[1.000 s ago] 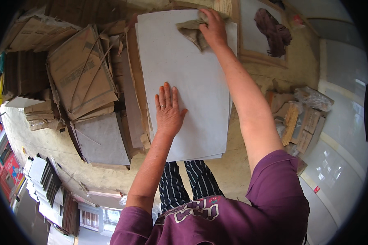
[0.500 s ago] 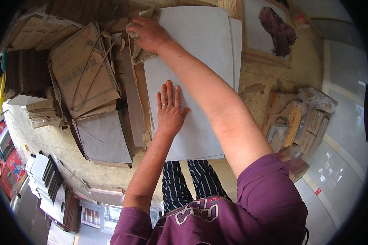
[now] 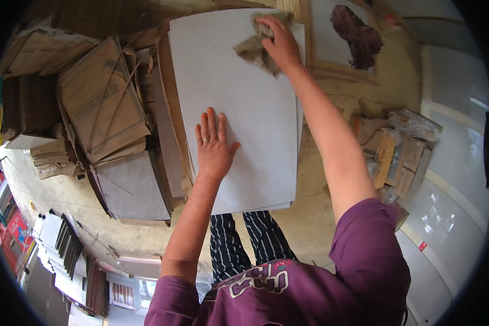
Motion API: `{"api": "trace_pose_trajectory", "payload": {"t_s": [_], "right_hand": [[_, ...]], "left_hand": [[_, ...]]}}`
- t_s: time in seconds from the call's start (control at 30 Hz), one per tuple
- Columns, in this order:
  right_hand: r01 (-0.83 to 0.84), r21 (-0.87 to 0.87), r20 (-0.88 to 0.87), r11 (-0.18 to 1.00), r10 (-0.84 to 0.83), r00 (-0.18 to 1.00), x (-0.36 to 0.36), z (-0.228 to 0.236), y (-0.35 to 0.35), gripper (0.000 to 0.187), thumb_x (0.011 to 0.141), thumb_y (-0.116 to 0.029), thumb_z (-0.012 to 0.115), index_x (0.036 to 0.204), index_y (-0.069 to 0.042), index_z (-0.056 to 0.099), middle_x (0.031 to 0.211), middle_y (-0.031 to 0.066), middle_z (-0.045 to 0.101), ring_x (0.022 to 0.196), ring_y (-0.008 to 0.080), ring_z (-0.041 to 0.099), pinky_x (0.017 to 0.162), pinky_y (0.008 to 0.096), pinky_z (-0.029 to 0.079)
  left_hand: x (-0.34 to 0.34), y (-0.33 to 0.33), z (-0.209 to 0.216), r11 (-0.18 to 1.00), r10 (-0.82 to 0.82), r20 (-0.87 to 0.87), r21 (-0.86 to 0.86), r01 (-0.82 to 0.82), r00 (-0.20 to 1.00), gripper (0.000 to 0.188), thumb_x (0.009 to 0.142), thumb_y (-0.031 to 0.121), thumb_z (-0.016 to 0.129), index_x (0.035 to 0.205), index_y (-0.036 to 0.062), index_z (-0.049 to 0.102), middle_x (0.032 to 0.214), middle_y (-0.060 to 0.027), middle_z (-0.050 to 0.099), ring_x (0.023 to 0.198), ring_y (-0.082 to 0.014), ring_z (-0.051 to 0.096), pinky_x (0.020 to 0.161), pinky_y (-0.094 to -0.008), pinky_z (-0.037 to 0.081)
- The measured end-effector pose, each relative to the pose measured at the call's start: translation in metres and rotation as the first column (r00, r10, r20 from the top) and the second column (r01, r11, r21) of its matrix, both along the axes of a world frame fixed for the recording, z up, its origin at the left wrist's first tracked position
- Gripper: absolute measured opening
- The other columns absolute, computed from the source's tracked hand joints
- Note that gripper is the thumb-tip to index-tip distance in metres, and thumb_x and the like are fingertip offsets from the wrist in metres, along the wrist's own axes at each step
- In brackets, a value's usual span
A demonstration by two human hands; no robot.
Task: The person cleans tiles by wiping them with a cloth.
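Note:
A large white panel (image 3: 261,152) lies flat in front of me, on top of at least one similar sheet whose edge shows at the right. My left hand (image 3: 214,155) rests palm down on its near left part, fingers stretched out and holding nothing. At the panel's far right, my right hand (image 3: 283,49) holds a crumpled greyish-brown rag (image 3: 251,52) against the surface. Part of the rag is hidden under the hand and fingers.
Cardboard-wrapped stacks (image 3: 100,98) stand close on the left, beside a grey panel (image 3: 133,187). Beyond the far right corner, a dark red cloth (image 3: 357,35) lies on another framed panel. Cardboard scraps and a wood piece (image 3: 384,157) lie at the right.
My right hand has swept the rag from the panel's far left corner across to its far right side. My left hand stays flat on the panel.

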State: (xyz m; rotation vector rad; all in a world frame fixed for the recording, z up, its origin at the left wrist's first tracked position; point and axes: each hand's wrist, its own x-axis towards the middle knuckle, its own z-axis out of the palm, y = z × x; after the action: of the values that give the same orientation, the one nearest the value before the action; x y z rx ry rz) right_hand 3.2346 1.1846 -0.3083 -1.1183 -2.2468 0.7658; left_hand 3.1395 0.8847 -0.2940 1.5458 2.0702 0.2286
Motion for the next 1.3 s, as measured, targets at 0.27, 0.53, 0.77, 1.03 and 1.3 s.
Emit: {"api": "trace_pose_trajectory", "payload": {"t_s": [0.27, 0.53, 0.77, 1.03, 1.3], "right_hand": [[0.074, 0.079, 0.168, 0.994, -0.086, 0.982, 0.056, 0.006, -0.096, 0.053, 0.074, -0.001, 0.054, 0.126, -0.014, 0.051, 0.132, 0.0134, 0.047, 0.124, 0.0322, 0.043, 0.104, 0.0404, 0.037], [0.301, 0.029, 0.069, 0.953, -0.303, 0.951, -0.038, -0.002, 0.048, 0.054, 0.075, -0.005, 0.058, 0.128, -0.005, 0.048, 0.128, 0.0169, 0.051, 0.122, 0.0331, 0.045, 0.101, 0.0386, 0.039], [0.139, 0.162, -0.061, 0.977, -0.131, 0.99, -0.16, -0.044, -0.001, 0.05, 0.07, -0.004, 0.061, 0.119, -0.007, 0.052, 0.121, 0.015, 0.054, 0.114, 0.0331, 0.05, 0.098, 0.0404, 0.041], [-0.456, 0.03, -0.051, 0.89, 0.457, 0.888, -0.162, -0.03, -0.078, 0.054, 0.072, -0.004, 0.058, 0.125, -0.015, 0.051, 0.135, 0.0088, 0.047, 0.127, 0.0286, 0.041, 0.106, 0.039, 0.035], [-0.652, -0.081, 0.041, 0.754, 0.656, 0.754, -0.084, 0.003, -0.088, 0.053, 0.07, -0.001, 0.057, 0.12, -0.017, 0.053, 0.131, 0.0054, 0.052, 0.124, 0.0263, 0.045, 0.105, 0.0374, 0.038]], "left_hand": [[-0.003, -0.003, 0.0, 1.0, 0.007, 0.004, 0.019, -0.007, 1.0, 0.091, 0.08, 0.032, 0.07, 0.147, 0.0053, 0.015, 0.155, -0.019, 0.005, 0.143, -0.0347, 0.004, 0.115, -0.0487, 0.008], [-0.004, -0.003, -0.003, 0.998, -0.007, 0.025, 0.059, 0.005, 1.0, 0.092, 0.079, 0.032, 0.071, 0.147, 0.0049, 0.015, 0.155, -0.0193, 0.005, 0.143, -0.0348, 0.003, 0.114, -0.049, 0.008], [-0.003, -0.003, -0.005, 1.0, 0.004, 0.048, 0.031, -0.005, 0.999, 0.092, 0.078, 0.032, 0.072, 0.147, 0.005, 0.017, 0.155, -0.0192, 0.004, 0.143, -0.0348, 0.003, 0.114, -0.0492, 0.008], [-0.004, -0.003, -0.004, 0.999, 0.015, 0.048, 0.03, -0.016, 0.999, 0.092, 0.078, 0.031, 0.071, 0.147, 0.0046, 0.017, 0.154, -0.0193, 0.005, 0.143, -0.0354, 0.004, 0.114, -0.0494, 0.008], [-0.004, -0.003, -0.005, 0.999, 0.028, 0.061, 0.032, -0.03, 0.998, 0.091, 0.078, 0.031, 0.071, 0.146, 0.0042, 0.018, 0.154, -0.0191, 0.009, 0.142, -0.0358, 0.007, 0.114, -0.0492, 0.009]]}}
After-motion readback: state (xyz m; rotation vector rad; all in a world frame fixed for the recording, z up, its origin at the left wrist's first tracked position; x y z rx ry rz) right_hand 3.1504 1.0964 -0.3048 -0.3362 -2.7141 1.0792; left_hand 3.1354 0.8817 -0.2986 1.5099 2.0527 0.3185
